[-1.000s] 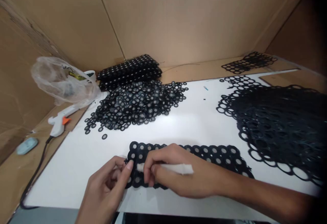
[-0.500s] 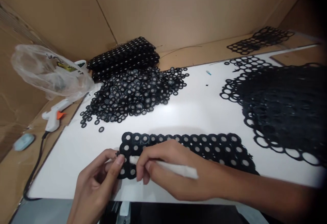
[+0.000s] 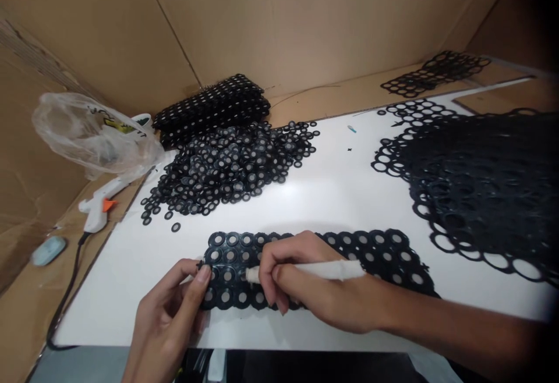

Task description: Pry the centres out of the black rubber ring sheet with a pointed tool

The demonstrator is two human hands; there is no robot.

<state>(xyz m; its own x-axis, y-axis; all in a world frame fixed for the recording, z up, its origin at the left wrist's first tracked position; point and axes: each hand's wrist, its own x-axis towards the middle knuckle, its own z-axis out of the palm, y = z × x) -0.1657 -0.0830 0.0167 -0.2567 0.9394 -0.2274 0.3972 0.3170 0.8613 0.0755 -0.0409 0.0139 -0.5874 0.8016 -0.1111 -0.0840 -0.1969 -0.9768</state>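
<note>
A black sheet of joined rings (image 3: 236, 255), with pale-centred discs set in its rows, lies flat near the front of the white table. My left hand (image 3: 172, 304) pinches the sheet's left edge between thumb and index finger. My right hand (image 3: 310, 281) is closed around a white, pen-like stick (image 3: 332, 269) that looks wrapped in paper or tape. The stick's blunt left tip meets a disc in the third row from the back, a few rings in from the left edge. My right hand and forearm cover part of the sheet.
A heap of loose black discs (image 3: 227, 165) sits behind the sheet, with a stack of filled sheets (image 3: 213, 106) beyond. Black ring lattices (image 3: 480, 185) are piled at right. A white glue gun (image 3: 96, 211), plastic bag (image 3: 94, 138) and light-blue case (image 3: 49, 251) are at left.
My right hand has moved to the right along the sheet, taking the stick's tip from near the left edge to discs further in. My left hand keeps its pinch on the edge.
</note>
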